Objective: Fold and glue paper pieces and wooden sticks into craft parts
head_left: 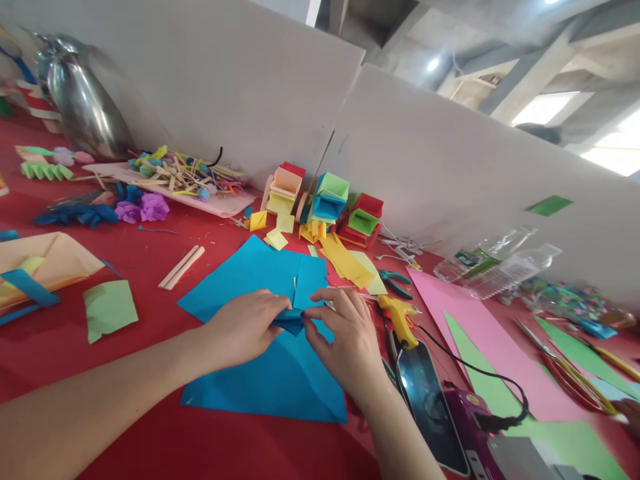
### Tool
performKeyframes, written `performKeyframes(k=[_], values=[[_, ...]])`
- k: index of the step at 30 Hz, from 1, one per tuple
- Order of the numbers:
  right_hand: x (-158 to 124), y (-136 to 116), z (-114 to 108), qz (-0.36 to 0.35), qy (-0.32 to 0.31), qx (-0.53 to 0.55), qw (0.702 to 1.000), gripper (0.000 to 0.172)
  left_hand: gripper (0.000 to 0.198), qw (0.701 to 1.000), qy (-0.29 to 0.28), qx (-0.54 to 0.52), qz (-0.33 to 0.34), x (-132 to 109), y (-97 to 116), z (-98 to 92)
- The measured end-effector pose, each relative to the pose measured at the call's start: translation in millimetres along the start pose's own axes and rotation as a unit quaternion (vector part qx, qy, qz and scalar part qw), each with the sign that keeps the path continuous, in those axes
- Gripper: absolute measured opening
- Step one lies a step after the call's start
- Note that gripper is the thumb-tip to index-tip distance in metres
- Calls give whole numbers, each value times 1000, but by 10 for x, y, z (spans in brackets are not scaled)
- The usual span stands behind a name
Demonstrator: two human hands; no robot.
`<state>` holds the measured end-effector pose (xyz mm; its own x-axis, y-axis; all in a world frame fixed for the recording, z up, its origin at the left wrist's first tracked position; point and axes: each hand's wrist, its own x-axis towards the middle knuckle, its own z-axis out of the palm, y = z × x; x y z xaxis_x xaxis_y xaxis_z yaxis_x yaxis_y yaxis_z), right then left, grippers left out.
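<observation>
Both hands meet over large blue paper sheets (265, 393) on the red table. A small folded piece of blue paper (290, 320) is held between them. My left hand (245, 327) grips its left end, with thumb and fingers closed on it. At its right end, my right hand (345, 333) pinches the edge between thumb and fingertips. A smaller blue strip (309, 280) lies just behind the hands. Part of the folded piece is hidden by the fingers.
To the right are a yellow glue gun (401, 320), pliers (396, 283), a phone (430, 400) and pink paper (480, 340). Folded paper boxes (330, 197) stand behind. Two wooden sticks (181, 268) and green paper (110, 310) lie left. Another person's hand (629, 412) shows far right.
</observation>
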<state>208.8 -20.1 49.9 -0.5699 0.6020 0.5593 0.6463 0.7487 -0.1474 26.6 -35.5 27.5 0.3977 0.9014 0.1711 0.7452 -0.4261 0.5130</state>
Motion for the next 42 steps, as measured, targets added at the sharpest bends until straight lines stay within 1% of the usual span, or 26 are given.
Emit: performKeyframes(k=[5, 16, 19, 21, 23, 25, 26, 27, 29, 31, 33, 35, 38, 39, 42], values=[[-9, 1, 18, -7, 2, -22, 1000, 9, 24, 1000, -17, -19, -13, 2, -11, 24], [0, 11, -4, -33, -18, -74, 997, 9, 40, 998, -45, -32, -38, 27, -34, 39], [-3, 10, -4, -35, -16, -77, 996, 10, 40, 997, -47, -39, -46, 34, -25, 33], [-3, 14, -1, -33, -16, -74, 997, 10, 36, 996, -46, -48, -52, 38, -19, 23], [-2, 21, 5, -24, -10, -58, 998, 11, 33, 994, -49, -85, -53, 42, -12, 7], [-2, 26, 10, 3, 9, -3, 1000, 11, 33, 982, -53, -171, -55, 47, -6, -13], [-1, 25, 13, 27, 19, 39, 999, 11, 33, 971, -53, -225, -53, 50, -3, -24], [-1, 22, 16, 56, 28, 88, 994, 12, 33, 959, -48, -276, -46, 53, 0, -34], [2, 6, 22, 118, 29, 181, 976, 16, 33, 937, -28, -346, -25, 56, 8, -50], [7, -19, 26, 169, 10, 252, 953, 21, 33, 930, -7, -368, -1, 55, 19, -56], [16, -45, 24, 195, -12, 302, 933, 18, 34, 930, 7, -366, 15, 49, 34, -50], [27, -60, 14, 195, -20, 328, 924, 12, 36, 934, 13, -357, 26, 41, 51, -31], [38, -58, 0, 171, 2, 321, 932, 9, 34, 947, 35, -319, 26, 30, 74, 6], [40, -53, 1, 164, 10, 311, 936, 7, 30, 953, 53, -298, 22, 26, 80, 14], [37, -45, 20, 150, 14, 284, 947, 4, 23, 962, 141, -233, 23, 17, 88, 12]])
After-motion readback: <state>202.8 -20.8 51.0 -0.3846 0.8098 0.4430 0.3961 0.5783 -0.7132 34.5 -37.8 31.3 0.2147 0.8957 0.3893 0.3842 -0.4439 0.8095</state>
